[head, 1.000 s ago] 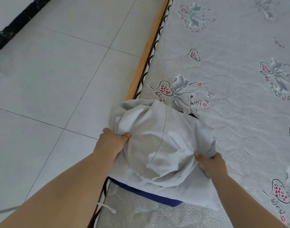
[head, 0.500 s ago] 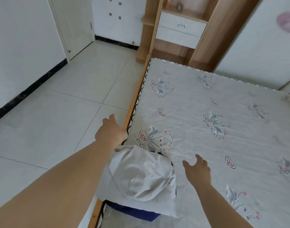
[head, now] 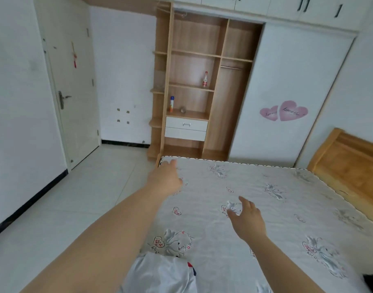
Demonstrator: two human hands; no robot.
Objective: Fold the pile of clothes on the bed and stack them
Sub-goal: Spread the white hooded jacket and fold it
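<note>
A folded light grey garment (head: 160, 273) lies at the bottom edge of the view on the near left corner of the mattress (head: 266, 208), with a bit of dark blue and red cloth (head: 192, 269) showing under it. My left hand (head: 166, 180) is stretched out above the bed's left side, fingers relaxed and holding nothing. Over the middle of the mattress, my right hand (head: 247, 218) hovers with spread fingers, also holding nothing. Both hands are well clear of the garment.
A wooden wardrobe (head: 194, 92) with open shelves and drawers stands beyond the bed's far end. A door (head: 73, 92) is on the left wall, tiled floor (head: 86, 197) runs left of the bed, and a wooden headboard (head: 346, 166) is at the right.
Both hands let go of the grey garment and rose forward over the mattress. My view tilted up from the garment to the room.
</note>
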